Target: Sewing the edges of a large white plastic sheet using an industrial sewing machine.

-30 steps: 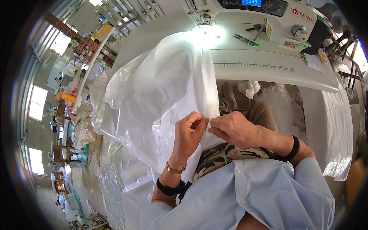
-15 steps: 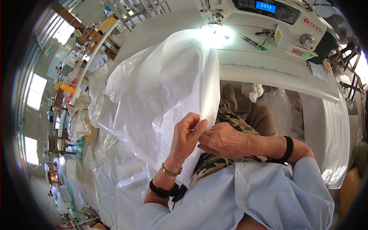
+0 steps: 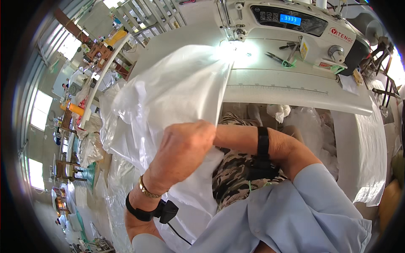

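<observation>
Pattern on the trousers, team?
The trousers are camouflage, tan with dark patches; best in the head view.

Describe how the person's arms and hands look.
The sleeves are light blue. The left hand is ungloved; on that side are a gold-toned wristband and a black strap with black box and cable. The right forearm has another strap, also black.

The long-bodied white sewing machine point(image 3: 329, 38) carries a black rectangular control panel point(image 3: 314, 26) with a glowing blue display point(image 3: 290, 19). Below the sewing machine, the wide, translucent white plastic sheet point(image 3: 173, 88) shows bright glossy streaks. Farther below the machine are the person's plain pale-blue buttoned shirt point(image 3: 295, 211), camouflage cloth trousers point(image 3: 236, 185) patterned in black, brown and beige, a gold-toned wristwatch point(image 3: 147, 188) and black forearm straps point(image 3: 139, 213). Just under the machine's body, bright green thread point(image 3: 288, 64) touches slim dark snips point(image 3: 275, 57).
</observation>
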A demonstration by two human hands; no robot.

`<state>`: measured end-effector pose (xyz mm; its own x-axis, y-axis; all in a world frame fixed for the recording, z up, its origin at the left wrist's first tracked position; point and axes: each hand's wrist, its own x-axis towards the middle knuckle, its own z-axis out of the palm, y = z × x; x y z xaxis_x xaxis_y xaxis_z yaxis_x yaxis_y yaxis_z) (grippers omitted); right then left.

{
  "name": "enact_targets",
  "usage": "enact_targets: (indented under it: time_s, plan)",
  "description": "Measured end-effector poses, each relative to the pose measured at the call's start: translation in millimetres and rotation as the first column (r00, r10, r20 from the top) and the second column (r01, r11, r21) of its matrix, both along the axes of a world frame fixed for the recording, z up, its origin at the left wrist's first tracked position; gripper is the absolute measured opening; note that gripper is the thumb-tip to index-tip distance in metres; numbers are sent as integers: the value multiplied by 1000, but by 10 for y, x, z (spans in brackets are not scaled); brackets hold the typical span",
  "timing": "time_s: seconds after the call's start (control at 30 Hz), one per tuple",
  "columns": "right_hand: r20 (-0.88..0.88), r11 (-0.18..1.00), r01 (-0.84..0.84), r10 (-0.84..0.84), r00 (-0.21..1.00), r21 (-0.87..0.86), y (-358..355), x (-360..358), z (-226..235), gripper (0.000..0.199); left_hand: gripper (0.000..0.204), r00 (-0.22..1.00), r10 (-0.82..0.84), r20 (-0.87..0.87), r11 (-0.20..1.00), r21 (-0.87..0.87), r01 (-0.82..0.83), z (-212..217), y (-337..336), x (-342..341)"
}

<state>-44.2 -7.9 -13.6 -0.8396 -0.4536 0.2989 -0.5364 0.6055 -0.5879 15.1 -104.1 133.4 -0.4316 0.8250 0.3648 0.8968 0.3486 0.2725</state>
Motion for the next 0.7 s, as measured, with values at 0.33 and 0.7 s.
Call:
enact_targets:
  time_s: [0.33,0.7]
  plan:
    - [175,959,-278,265,948,52,794,210,-498,26,10,948,312,68,946,-113,-303,-1485,-188,231]
    - [-257,942,-296,330,908,161,1242,29,74,9,11,470,280,837,646,198,-738,-1901,-152,408]
